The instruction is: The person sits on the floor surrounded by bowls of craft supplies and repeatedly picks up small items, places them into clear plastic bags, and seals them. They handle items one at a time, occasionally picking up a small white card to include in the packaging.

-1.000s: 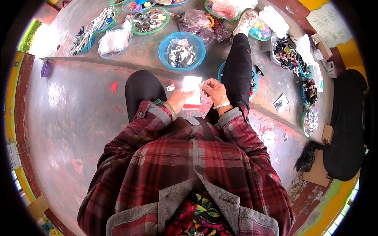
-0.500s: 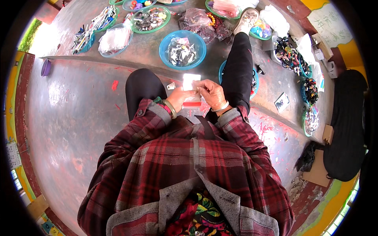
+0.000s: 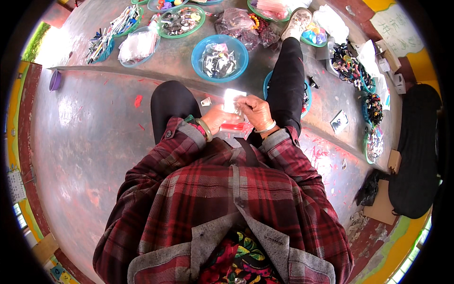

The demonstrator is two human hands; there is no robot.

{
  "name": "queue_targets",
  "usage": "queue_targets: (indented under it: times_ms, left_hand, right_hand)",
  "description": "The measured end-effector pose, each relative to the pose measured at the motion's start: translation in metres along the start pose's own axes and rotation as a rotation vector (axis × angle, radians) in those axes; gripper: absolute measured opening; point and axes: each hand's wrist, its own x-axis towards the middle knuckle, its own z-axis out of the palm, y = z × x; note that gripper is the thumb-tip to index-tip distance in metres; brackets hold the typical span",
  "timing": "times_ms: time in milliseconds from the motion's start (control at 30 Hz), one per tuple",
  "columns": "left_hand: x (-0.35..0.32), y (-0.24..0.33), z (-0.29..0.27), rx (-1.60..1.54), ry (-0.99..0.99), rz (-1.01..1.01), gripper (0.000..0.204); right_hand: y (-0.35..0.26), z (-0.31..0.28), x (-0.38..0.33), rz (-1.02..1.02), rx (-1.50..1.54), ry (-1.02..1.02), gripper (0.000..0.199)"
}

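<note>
Between my knees, a small clear plastic bag [image 3: 232,98] with a white, shiny upper part and a red strip at its near end is held in both hands. My left hand [image 3: 215,118] is closed on its left edge, thumb across the front. The fingers of my right hand [image 3: 257,112] pinch at the bag's right side; what lies under the fingertips is too small to make out. Just left of the bag, a small white tag-like piece [image 3: 205,102] lies on the step. Straight ahead sits a blue basin [image 3: 196,60] holding several shiny small packets [image 3: 220,64].
A second blue basin [image 3: 308,102] is partly hidden by my right leg. Baskets of pens [image 3: 124,21], white bags [image 3: 137,47] and small goods stand farther off. Dark corded items [image 3: 347,64] fill containers on the right. A step edge [image 3: 123,74] crosses the floor; a purple bowl [image 3: 55,81] is far left.
The bag has shifted slightly right and tilted, its red strip now looking less flat. Both hands have moved a little with it, still gripping. The surroundings look the same.
</note>
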Motion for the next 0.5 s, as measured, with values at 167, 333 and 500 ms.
queue_targets:
  times_ms: [167, 333, 500]
  left_hand:
    - [-0.002, 0.003, 0.003, 0.051, -0.002, 0.023, 0.031]
    - [-0.003, 0.005, 0.004, 0.051, 0.019, 0.019, 0.028]
    - [0.000, 0.000, -0.001, 0.037, 0.044, 0.027, 0.026]
  right_hand:
    - [0.009, 0.006, -0.002, 0.100, 0.131, 0.042, 0.011]
    - [0.001, 0.004, -0.001, 0.345, 0.480, 0.004, 0.009]
    - [0.013, 0.005, -0.001, 0.311, 0.461, -0.098, 0.007]
